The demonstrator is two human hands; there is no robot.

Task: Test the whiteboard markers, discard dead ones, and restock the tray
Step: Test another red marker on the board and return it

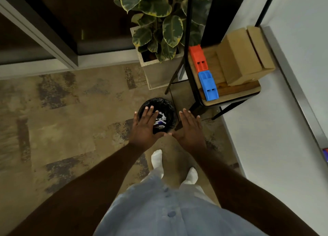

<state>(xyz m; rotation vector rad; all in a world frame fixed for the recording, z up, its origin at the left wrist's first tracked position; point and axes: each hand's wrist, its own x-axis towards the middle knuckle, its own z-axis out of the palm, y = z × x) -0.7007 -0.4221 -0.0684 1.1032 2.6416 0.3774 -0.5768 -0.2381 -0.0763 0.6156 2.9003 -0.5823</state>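
Both hands hang flat over the floor. The left hand point(145, 127) has its fingers point(150, 112) straight and spread wide, holding nothing, and the right hand point(190, 129) has its fingers point(186, 115) just as wide and just as empty. The small black-lined bin point(166, 105) sits directly beneath the left fingers, and its rim also shows in the gap between the two hands. A clutter of white and blue markers point(160, 121) lies inside it, just inward of the left fingertips and below them. Since the hands are empty and the markers are inside the liner, the discard step looks to be at its end. To finish it well, look past the left fingers at the carpet point(71, 111) around the rim for any marker or cap that missed, and keep the palms above the opening, not on the liner, so the light bin does not tip. Beyond the right fingertips stands a shelf point(230, 98) carrying a blue block point(208, 85); lift the hands straight up to stay clear of its frame. The marker tray is out of view, so restocking will probably mean turning away from here.
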